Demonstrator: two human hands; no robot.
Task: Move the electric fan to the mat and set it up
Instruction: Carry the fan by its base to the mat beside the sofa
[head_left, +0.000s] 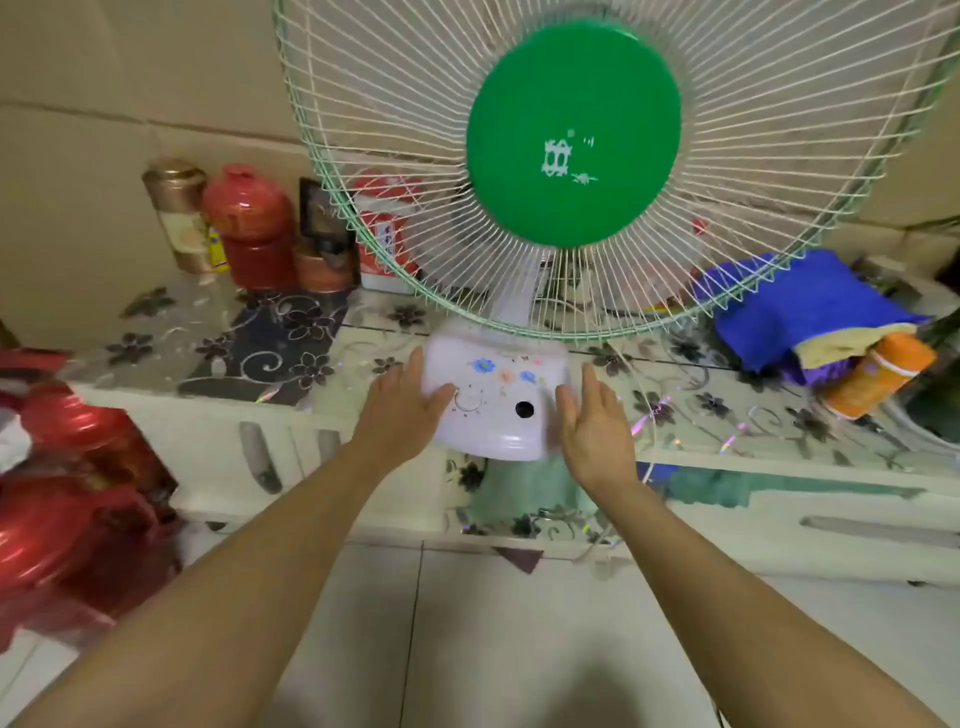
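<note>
fan: electric fan (571, 171), green hub, pale wire grille, standing on the floral-covered cabinet top (727, 415)
base: white base (493, 395) overhangs the front edge
left hand: left hand (402, 402) flat on base's left side, fingers extended, thumb near dial
right hand: right hand (597, 421) open against base's right side
neighbours: red jar (249, 223) left, blue cloth (800, 306) right

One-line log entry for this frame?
stage: grasp | left hand: on fan base left side | right hand: at right side | fan: on cabinet top | mat: unseen
</note>
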